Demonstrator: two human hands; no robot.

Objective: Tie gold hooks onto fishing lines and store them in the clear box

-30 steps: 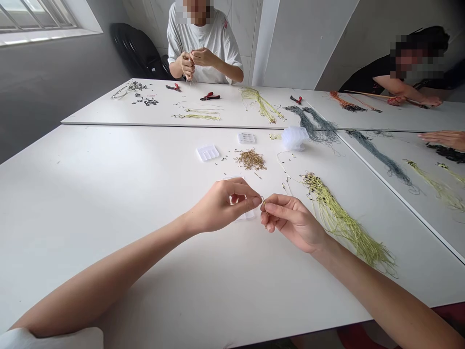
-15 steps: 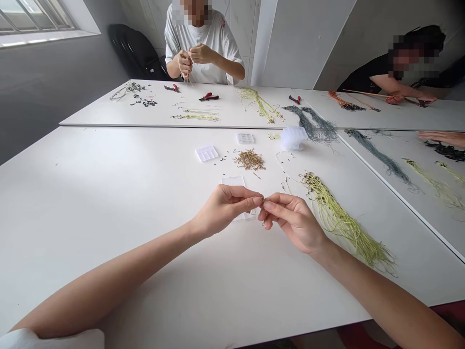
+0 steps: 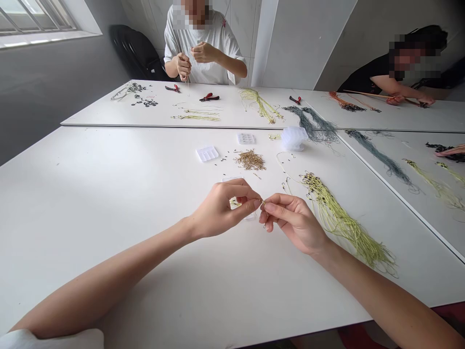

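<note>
My left hand (image 3: 225, 207) and my right hand (image 3: 295, 223) meet above the white table, their fingertips pinching a tiny brass fitting (image 3: 262, 201) with a fine thread on it. Its exact shape is too small to tell. Partly hidden under my left hand lies a small clear plastic box (image 3: 250, 216). A bundle of yellow-green fishing lines (image 3: 345, 228) with dark-knotted ends lies just right of my right hand. A few loose wire hooks (image 3: 286, 185) lie above that hand.
Farther up lie a heap of small brass fittings (image 3: 250, 160), white plastic boxes (image 3: 207, 153) and a crumpled clear bag (image 3: 293, 138). Adjoining tables hold pliers (image 3: 209, 97) and more line bundles (image 3: 312, 124). Co-workers sit at the far side and right.
My left hand has rolled, its fingers arching higher over the clear box. The fitting stays pinched between both hands. The co-worker's hand at the right edge has drawn back rightward.
</note>
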